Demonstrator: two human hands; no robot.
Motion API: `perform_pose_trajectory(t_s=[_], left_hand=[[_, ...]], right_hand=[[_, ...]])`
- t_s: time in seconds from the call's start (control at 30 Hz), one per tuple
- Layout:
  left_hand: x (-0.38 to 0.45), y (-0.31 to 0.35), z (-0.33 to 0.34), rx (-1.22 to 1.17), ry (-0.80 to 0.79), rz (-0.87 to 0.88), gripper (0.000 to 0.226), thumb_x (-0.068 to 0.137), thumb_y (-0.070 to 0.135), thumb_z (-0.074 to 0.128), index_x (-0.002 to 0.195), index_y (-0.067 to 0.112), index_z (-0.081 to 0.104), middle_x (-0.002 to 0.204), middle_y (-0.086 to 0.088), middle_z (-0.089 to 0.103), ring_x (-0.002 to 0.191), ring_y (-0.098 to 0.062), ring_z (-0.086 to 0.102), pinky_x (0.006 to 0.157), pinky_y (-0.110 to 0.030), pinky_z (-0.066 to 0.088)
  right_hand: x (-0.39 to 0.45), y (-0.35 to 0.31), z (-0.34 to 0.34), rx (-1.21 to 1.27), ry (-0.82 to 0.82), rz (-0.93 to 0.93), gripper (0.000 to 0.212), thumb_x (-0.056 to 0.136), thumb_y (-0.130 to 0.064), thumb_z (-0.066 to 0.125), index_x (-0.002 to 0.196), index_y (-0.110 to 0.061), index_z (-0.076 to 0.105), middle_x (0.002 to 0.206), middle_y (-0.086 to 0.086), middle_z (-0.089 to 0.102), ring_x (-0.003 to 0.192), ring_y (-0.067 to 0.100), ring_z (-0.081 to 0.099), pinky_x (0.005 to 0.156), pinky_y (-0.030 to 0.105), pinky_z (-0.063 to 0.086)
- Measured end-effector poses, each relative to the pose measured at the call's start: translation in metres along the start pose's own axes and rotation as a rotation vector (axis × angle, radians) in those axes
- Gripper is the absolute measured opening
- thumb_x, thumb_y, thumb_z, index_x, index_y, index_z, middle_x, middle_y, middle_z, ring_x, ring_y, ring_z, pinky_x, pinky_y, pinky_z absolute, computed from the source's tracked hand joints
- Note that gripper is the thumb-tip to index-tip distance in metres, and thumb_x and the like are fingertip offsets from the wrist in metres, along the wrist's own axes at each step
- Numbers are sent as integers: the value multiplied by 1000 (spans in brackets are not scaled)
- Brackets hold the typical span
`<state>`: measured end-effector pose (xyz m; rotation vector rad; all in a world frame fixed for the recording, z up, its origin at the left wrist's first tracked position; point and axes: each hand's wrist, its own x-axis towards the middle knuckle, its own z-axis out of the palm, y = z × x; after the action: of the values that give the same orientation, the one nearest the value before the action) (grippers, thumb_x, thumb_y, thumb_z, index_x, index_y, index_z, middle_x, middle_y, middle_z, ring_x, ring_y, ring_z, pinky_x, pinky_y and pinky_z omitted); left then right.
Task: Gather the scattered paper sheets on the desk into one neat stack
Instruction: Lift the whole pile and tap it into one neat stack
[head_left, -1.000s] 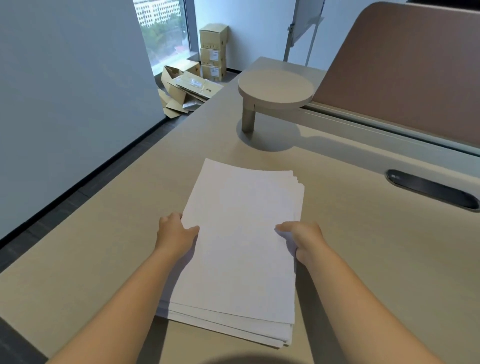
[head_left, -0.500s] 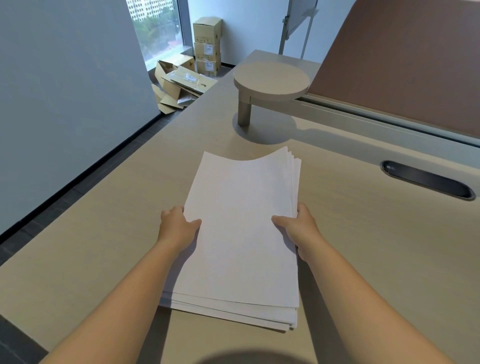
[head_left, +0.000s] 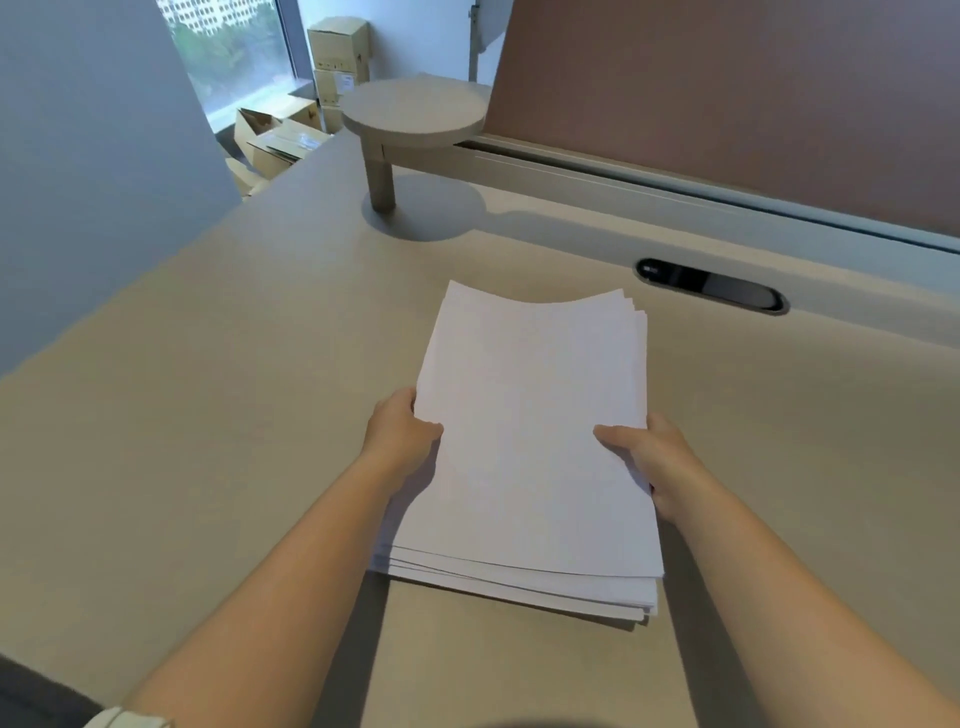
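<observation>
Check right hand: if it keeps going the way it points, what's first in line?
The right hand grips the paper stack and points up-desk; bare desk follows, then probably the black cable slot. Depth is unclear.

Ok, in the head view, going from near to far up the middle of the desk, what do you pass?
Paper stack → round shelf on its post → cardboard boxes on the floor beyond the desk.

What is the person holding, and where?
The paper stack, gripped at its two long sides: left hand on the left edge, right hand on the right.
</observation>
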<state>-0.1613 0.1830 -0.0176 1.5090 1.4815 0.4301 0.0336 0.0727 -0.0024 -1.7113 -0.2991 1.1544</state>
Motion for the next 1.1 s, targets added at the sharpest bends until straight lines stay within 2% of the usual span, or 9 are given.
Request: perform_pose_trajectory(t_s=[0.13, 0.37, 0.57, 0.67, 0.73, 0.87, 0.93, 1.0, 1.1], left_hand=[[-36, 12, 50, -46, -38, 32, 34, 86, -3, 53, 119, 6, 55, 115, -10, 62, 95, -22, 53, 80, -28, 40], [-78, 29, 117, 39, -160, 144, 35, 84, -1, 54, 118, 6, 57, 106, -7, 63, 94, -23, 58, 60, -23, 40], [-82, 21, 123, 79, -179, 279, 35, 84, 2, 60, 119, 2, 55, 112, -14, 63, 104, -29, 59, 94, -38, 46], [-89, 14, 120, 82, -208, 370, 29, 87, 1, 57, 116, -3, 56, 103, -13, 60, 94, -24, 56, 82, -28, 39], [-94, 9, 117, 27, -229, 411, 33, 88, 0, 55, 120, -4, 51, 104, -11, 57, 98, -24, 54, 81, -27, 37], [-103, 1, 109, -233, -286, 375, 39, 87, 3, 58, 122, 5, 43, 119, -13, 56, 91, -19, 56, 80, -29, 44], [-107, 9, 106, -393, -335, 343, 30, 88, 8, 58, 114, 8, 44, 110, -8, 57, 85, -12, 56, 81, -27, 46], [-107, 21, 107, -429, -400, 333, 26, 91, 13, 54, 116, 10, 48, 105, 1, 55, 96, -7, 52, 94, -24, 37], [-106, 40, 109, -535, -349, 388, 14, 90, 6, 52, 103, 11, 54, 91, 4, 59, 83, -6, 55, 87, -17, 37]], right_hand=[[-19, 19, -62, 0, -4, -81, 49, 91, 2, 51, 135, -3, 32, 137, 11, 47, 109, 20, 51, 100, 25, 37], [-45, 59, -147, 66, 121, -158, 52, 89, 5, 51, 137, -4, 33, 140, 11, 45, 117, 23, 50, 110, 36, 33], [-50, 75, -157, 135, 165, -315, 43, 87, 11, 50, 128, -1, 44, 121, 9, 56, 102, 19, 54, 90, 23, 40], [-57, 83, -155, 159, 180, -398, 45, 86, 11, 51, 129, 1, 45, 125, 13, 57, 102, 21, 56, 90, 24, 42], [-65, 87, -152, 184, 196, -444, 44, 86, 11, 51, 129, 1, 47, 123, 13, 58, 98, 19, 57, 87, 21, 46], [-83, 90, -151, 256, 184, -566, 40, 85, 13, 49, 123, 0, 51, 105, 8, 60, 80, 8, 61, 61, 4, 51], [-88, 85, -151, 288, 148, -606, 30, 85, 12, 50, 109, -5, 57, 91, 4, 63, 64, 2, 65, 57, 5, 51], [-87, 76, -152, 296, 128, -629, 27, 85, 11, 50, 98, -11, 58, 82, -1, 63, 57, -2, 64, 57, 6, 51], [-81, 57, -153, 303, 103, -685, 30, 84, 11, 50, 100, -14, 57, 67, -10, 70, 58, -4, 65, 58, 6, 51]])
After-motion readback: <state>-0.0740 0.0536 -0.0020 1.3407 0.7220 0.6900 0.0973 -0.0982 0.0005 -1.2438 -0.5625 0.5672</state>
